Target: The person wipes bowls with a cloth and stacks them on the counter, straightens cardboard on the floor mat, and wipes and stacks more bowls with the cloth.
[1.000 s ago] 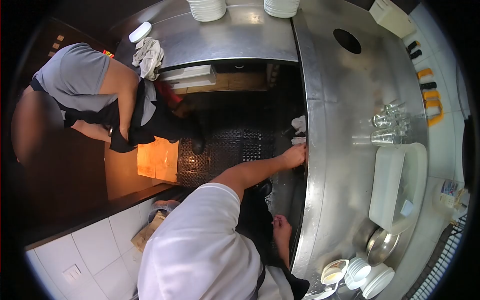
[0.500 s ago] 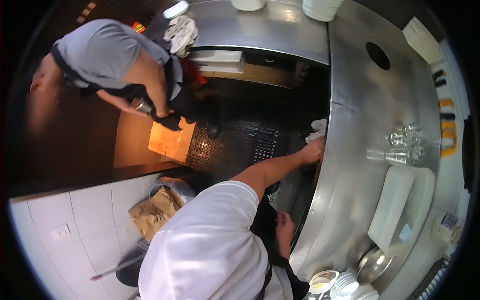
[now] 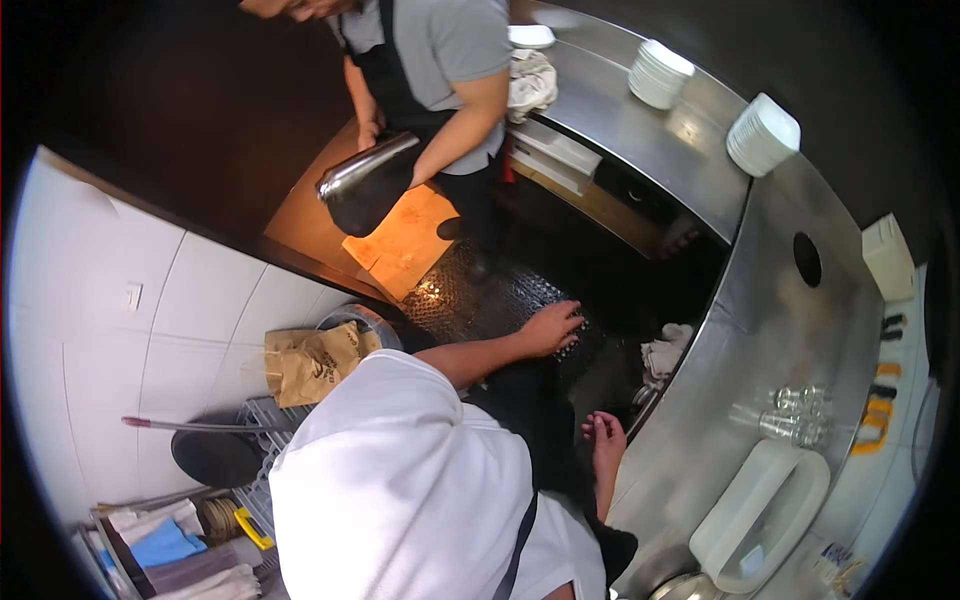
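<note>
My left hand (image 3: pixel 552 328) is held out over the dark, wet floor mat (image 3: pixel 500 290), its fingers spread and holding nothing. White cloths (image 3: pixel 664 354) hang or lie beneath the steel counter's edge, to the right of that hand and apart from it. Close to my dark apron (image 3: pixel 535 420) and the counter front, my right hand (image 3: pixel 604 438) has loosely bent fingers that are apart, with nothing visible in them. The steel counter (image 3: pixel 700 390) runs along my right side.
A co-worker (image 3: pixel 450 60) holds a metal cylinder (image 3: pixel 368 166) by a wooden board (image 3: pixel 405 240). Plate stacks (image 3: pixel 763 135), glasses (image 3: pixel 795 425) and a white tub (image 3: pixel 750 520) stand on the counters. A paper bag (image 3: pixel 318 362) and a black pan (image 3: pixel 215 455) are at left.
My left hand has come away from the counter edge and cloths, and its fingers have spread. The view has turned left. The co-worker stands more upright, with the metal cylinder now plainly visible.
</note>
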`<state>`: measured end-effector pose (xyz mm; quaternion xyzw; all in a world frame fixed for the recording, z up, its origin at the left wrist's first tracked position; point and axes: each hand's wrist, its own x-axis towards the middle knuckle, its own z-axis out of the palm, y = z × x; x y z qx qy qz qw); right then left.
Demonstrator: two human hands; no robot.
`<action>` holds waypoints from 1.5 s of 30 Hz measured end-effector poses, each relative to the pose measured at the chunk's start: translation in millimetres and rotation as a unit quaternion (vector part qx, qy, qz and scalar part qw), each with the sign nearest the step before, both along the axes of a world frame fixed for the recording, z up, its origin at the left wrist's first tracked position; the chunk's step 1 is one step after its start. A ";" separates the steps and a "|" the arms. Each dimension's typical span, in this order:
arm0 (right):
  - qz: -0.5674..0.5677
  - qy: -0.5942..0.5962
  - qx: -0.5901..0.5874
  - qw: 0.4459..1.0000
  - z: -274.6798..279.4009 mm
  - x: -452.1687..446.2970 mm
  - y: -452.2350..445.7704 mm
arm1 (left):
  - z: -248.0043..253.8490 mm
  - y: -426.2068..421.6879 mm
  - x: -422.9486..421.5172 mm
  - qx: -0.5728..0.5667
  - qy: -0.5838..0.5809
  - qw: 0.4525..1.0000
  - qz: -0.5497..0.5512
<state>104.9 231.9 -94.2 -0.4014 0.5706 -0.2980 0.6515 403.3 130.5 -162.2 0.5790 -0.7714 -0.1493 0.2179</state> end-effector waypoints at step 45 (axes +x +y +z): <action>0.295 -0.153 -0.104 0.938 154.0 181.1 -516.3 | 288.8 -324.8 93.0 -0.054 0.368 0.896 0.242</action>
